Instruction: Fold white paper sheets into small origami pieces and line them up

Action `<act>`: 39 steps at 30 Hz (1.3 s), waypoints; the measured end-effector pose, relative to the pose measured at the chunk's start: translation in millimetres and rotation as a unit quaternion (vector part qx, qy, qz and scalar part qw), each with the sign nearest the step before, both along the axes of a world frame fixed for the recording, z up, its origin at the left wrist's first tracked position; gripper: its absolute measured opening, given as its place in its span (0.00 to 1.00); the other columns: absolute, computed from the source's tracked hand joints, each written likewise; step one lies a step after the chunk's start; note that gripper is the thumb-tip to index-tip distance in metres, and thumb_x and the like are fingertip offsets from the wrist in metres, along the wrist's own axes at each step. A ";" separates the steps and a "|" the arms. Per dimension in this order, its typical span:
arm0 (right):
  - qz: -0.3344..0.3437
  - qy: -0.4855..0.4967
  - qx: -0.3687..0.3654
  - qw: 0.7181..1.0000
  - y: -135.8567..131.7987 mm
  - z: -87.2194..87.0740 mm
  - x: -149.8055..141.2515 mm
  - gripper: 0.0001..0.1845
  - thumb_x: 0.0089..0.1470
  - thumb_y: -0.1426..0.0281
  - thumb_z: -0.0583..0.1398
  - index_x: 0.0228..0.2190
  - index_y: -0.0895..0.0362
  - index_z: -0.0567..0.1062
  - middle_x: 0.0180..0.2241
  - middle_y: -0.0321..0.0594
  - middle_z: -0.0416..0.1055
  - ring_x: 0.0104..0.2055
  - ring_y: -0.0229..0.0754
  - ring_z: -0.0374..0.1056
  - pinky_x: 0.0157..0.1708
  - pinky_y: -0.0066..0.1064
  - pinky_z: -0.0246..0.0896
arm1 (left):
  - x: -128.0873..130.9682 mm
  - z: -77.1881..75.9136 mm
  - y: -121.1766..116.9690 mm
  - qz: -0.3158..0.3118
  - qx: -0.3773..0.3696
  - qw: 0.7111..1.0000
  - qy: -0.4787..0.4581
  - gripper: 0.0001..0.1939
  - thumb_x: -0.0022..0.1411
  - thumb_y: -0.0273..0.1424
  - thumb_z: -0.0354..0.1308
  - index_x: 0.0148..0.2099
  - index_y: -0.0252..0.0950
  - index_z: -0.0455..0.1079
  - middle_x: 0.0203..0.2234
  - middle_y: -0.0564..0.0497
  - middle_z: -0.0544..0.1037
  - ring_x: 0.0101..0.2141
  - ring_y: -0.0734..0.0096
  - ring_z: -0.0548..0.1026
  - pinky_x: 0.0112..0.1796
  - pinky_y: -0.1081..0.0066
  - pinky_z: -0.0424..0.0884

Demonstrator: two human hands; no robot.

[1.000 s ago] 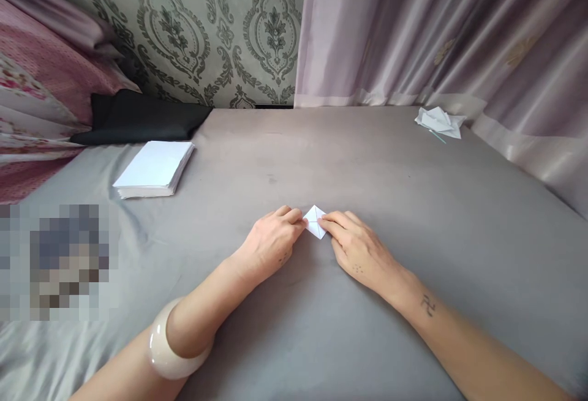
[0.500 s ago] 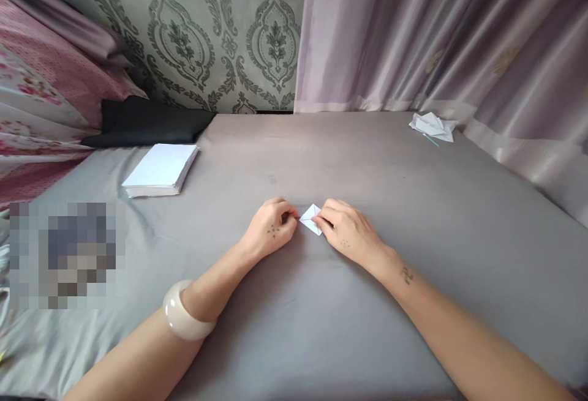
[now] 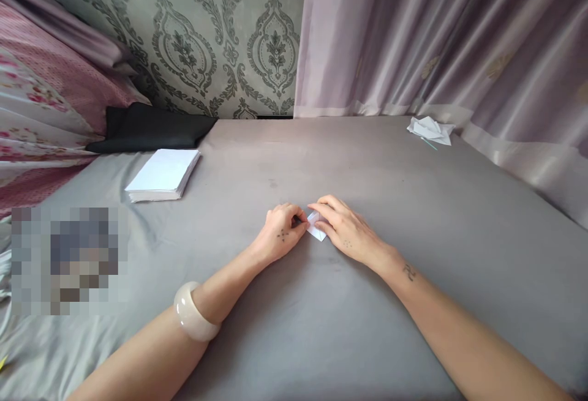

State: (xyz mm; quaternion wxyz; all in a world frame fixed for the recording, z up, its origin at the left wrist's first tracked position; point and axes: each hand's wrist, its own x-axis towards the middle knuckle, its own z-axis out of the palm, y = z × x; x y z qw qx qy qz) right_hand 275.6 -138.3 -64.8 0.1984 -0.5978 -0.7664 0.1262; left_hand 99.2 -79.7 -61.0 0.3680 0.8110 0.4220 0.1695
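A small folded piece of white paper [image 3: 318,229] is between my two hands, just above or on the grey sheet [image 3: 294,327]. My left hand [image 3: 285,229] pinches its left corner with thumb and forefinger. From the right, my right hand [image 3: 346,226] grips the paper between the thumb in front and the fingers behind. Part of the paper is hidden under the right fingers. A white bangle [image 3: 195,315] circles my left forearm.
A thick stack of white paper [image 3: 163,171] lies at the left, before a black cloth [image 3: 156,128]. Several folded white papers [image 3: 430,130] and a thin greenish stick [image 3: 429,143] lie at the far right by the curtain [image 3: 390,40]. A blurred patch [image 3: 68,260] covers something on the left.
My left hand has moved right, onto the paper's left corner. The right fingers have spread a little over the paper, and its shape looks changed. The view has tipped up slightly.
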 end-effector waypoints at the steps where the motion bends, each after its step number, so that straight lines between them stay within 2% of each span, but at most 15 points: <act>1: -0.006 0.010 0.001 1.000 0.5 -0.2 1.5 0.20 0.59 0.72 0.53 0.53 0.49 0.66 0.49 0.42 0.65 0.46 0.43 0.66 0.38 0.33 0.65 | -0.3 -0.2 0.0 -0.002 -0.023 1.000 -0.015 0.05 0.59 0.31 0.54 0.31 0.37 0.68 0.28 0.53 0.72 0.30 0.71 0.68 0.35 0.70 0.65; 4: -0.023 0.047 -0.009 0.999 1.1 1.2 6.0 0.18 0.58 0.72 0.54 0.50 0.51 0.68 0.45 0.40 0.67 0.41 0.40 0.67 0.37 0.32 0.63 | -1.3 -3.2 0.7 0.003 -0.072 0.994 -0.077 0.07 0.58 0.34 0.57 0.37 0.37 0.67 0.28 0.54 0.72 0.29 0.73 0.67 0.32 0.72 0.65; 7: -0.041 0.086 -0.035 0.995 -0.1 7.2 10.2 0.11 0.58 0.70 0.54 0.41 0.51 0.74 0.40 0.38 0.68 0.34 0.37 0.66 0.34 0.30 0.61 | -2.4 -6.2 1.0 0.011 -0.083 0.989 -0.122 0.15 0.55 0.36 0.61 0.44 0.37 0.66 0.34 0.52 0.71 0.31 0.73 0.67 0.33 0.72 0.66; 10: -0.073 0.158 -0.060 0.983 -2.6 14.7 12.9 0.09 0.58 0.64 0.56 0.32 0.52 0.75 0.34 0.36 0.69 0.30 0.35 0.64 0.32 0.30 0.60 | -2.2 -5.8 0.4 0.022 -0.111 0.984 -0.141 0.20 0.53 0.40 0.63 0.45 0.37 0.67 0.36 0.50 0.71 0.31 0.74 0.67 0.33 0.72 0.66; 12: -0.103 0.255 -0.074 0.959 -3.9 17.8 12.5 0.10 0.57 0.60 0.57 0.31 0.53 0.73 0.31 0.34 0.69 0.29 0.35 0.64 0.30 0.30 0.60 | -0.8 -3.4 -0.4 0.024 -0.148 0.973 -0.176 0.23 0.51 0.42 0.65 0.46 0.37 0.68 0.38 0.49 0.72 0.31 0.74 0.69 0.33 0.71 0.67; 16: -0.115 0.473 -0.109 0.867 -4.5 17.2 3.2 0.13 0.53 0.58 0.61 0.33 0.55 0.69 0.33 0.36 0.73 0.35 0.39 0.71 0.36 0.33 0.66 | 2.8 1.3 -2.0 0.020 -0.192 0.943 -0.270 0.21 0.51 0.40 0.66 0.44 0.35 0.70 0.38 0.47 0.75 0.36 0.68 0.73 0.38 0.68 0.69; 18: -0.101 0.529 -0.132 0.832 -3.8 14.5 -3.6 0.14 0.52 0.59 0.62 0.34 0.56 0.69 0.35 0.38 0.74 0.39 0.41 0.72 0.42 0.36 0.67 | 3.5 1.8 -2.5 0.028 -0.192 0.933 -0.302 0.17 0.53 0.39 0.65 0.42 0.34 0.71 0.36 0.47 0.77 0.37 0.67 0.74 0.39 0.68 0.69; 20: -0.092 0.549 -0.142 0.818 -2.7 10.6 -8.8 0.15 0.51 0.59 0.63 0.34 0.56 0.70 0.36 0.39 0.75 0.40 0.42 0.73 0.44 0.38 0.67 | 3.0 0.7 -2.7 0.034 -0.181 0.934 -0.306 0.14 0.56 0.38 0.63 0.41 0.34 0.72 0.34 0.48 0.77 0.34 0.68 0.74 0.38 0.69 0.69; 22: -0.101 0.525 -0.124 0.836 -1.6 6.0 -10.9 0.14 0.51 0.58 0.63 0.34 0.55 0.71 0.36 0.39 0.75 0.40 0.42 0.72 0.43 0.38 0.66 | 1.7 -1.4 -2.6 0.038 -0.131 0.951 -0.278 0.11 0.59 0.37 0.60 0.38 0.35 0.73 0.31 0.49 0.77 0.32 0.70 0.73 0.36 0.70 0.68; 25: -0.140 0.385 -0.022 0.912 -1.3 0.0 -8.7 0.11 0.51 0.60 0.63 0.34 0.54 0.73 0.36 0.38 0.74 0.39 0.43 0.70 0.40 0.36 0.65 | -1.8 -5.3 -1.3 0.038 0.051 0.979 -0.192 0.08 0.62 0.34 0.56 0.36 0.36 0.74 0.29 0.50 0.76 0.31 0.70 0.71 0.34 0.71 0.66; 28: -0.118 0.224 0.103 0.962 -3.8 -2.9 -4.8 0.09 0.54 0.67 0.61 0.39 0.51 0.74 0.40 0.39 0.72 0.40 0.43 0.67 0.39 0.34 0.63 | -6.7 -7.2 0.7 -0.009 0.263 0.961 -0.083 0.10 0.66 0.31 0.50 0.39 0.37 0.72 0.34 0.48 0.77 0.35 0.67 0.70 0.37 0.68 0.64; 30: -0.080 0.140 0.147 0.976 -6.2 -3.5 -4.0 0.08 0.59 0.70 0.56 0.39 0.51 0.74 0.39 0.40 0.71 0.41 0.42 0.66 0.40 0.34 0.62 | -9.9 -6.7 1.7 -0.058 0.347 0.936 -0.007 0.12 0.68 0.29 0.45 0.41 0.37 0.71 0.37 0.46 0.77 0.37 0.65 0.70 0.37 0.66 0.62; 32: -0.063 0.051 0.166 0.983 -8.3 -3.6 -4.9 0.13 0.62 0.73 0.51 0.37 0.52 0.75 0.36 0.41 0.71 0.39 0.42 0.65 0.41 0.34 0.60 | -11.8 -5.4 2.0 -0.094 0.389 0.915 0.059 0.14 0.69 0.27 0.42 0.41 0.37 0.71 0.37 0.46 0.76 0.36 0.65 0.69 0.35 0.65 0.60; 36: -0.050 -0.106 0.170 0.978 -10.0 -3.9 -8.8 0.18 0.62 0.77 0.47 0.37 0.54 0.75 0.36 0.43 0.72 0.36 0.43 0.62 0.38 0.36 0.56 | -10.8 -5.4 3.0 -0.129 0.430 0.883 0.140 0.17 0.69 0.24 0.40 0.39 0.36 0.70 0.35 0.45 0.75 0.35 0.65 0.67 0.34 0.65 0.58; 39: -0.031 -0.163 0.154 0.974 -10.0 -5.2 -10.9 0.19 0.62 0.79 0.46 0.37 0.56 0.75 0.36 0.44 0.72 0.35 0.44 0.61 0.36 0.36 0.54 | -8.8 -8.0 4.6 -0.155 0.433 0.873 0.163 0.17 0.68 0.24 0.40 0.36 0.35 0.70 0.33 0.45 0.74 0.34 0.64 0.67 0.34 0.65 0.59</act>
